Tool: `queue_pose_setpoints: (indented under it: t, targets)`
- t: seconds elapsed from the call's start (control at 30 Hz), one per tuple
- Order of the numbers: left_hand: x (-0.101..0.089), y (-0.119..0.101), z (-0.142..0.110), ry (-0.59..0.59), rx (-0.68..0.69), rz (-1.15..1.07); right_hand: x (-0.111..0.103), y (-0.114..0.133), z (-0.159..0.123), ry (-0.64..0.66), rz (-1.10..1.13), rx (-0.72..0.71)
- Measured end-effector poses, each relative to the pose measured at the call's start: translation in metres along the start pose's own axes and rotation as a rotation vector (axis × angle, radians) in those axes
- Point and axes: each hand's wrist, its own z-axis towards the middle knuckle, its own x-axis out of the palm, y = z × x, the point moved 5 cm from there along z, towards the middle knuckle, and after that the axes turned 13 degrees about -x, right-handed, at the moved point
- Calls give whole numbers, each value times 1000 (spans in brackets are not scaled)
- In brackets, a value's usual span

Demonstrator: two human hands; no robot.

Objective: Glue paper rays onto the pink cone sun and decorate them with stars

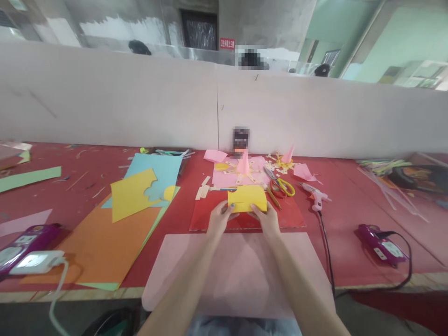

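A small yellow paper piece (247, 198) lies folded over a red sheet (290, 215) in the middle of the table. My left hand (219, 219) pinches its lower left edge. My right hand (267, 219) pinches its lower right edge. Both hands have fingers closed on the paper. A large pale pink sheet (238, 273) lies under my forearms, hanging over the table's front edge. Behind the yellow piece are a pink sheet with a pink paper cone (243, 164) and yellow-handled scissors (284, 185).
Orange (105, 247), yellow (130, 193) and light blue (164, 168) sheets lie stacked at left. A white glue gun (316, 195) with a black cord lies right of the scissors. Purple power strips sit at far left (28, 238) and right (381, 245). A beige partition (140, 98) backs the table.
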Motion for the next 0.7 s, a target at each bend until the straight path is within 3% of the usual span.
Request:
queue_pose_setpoints:
  t: [0.7]
  targets:
    - [3,4,1,36,0,46,-5,0,3,-60,-5,11]
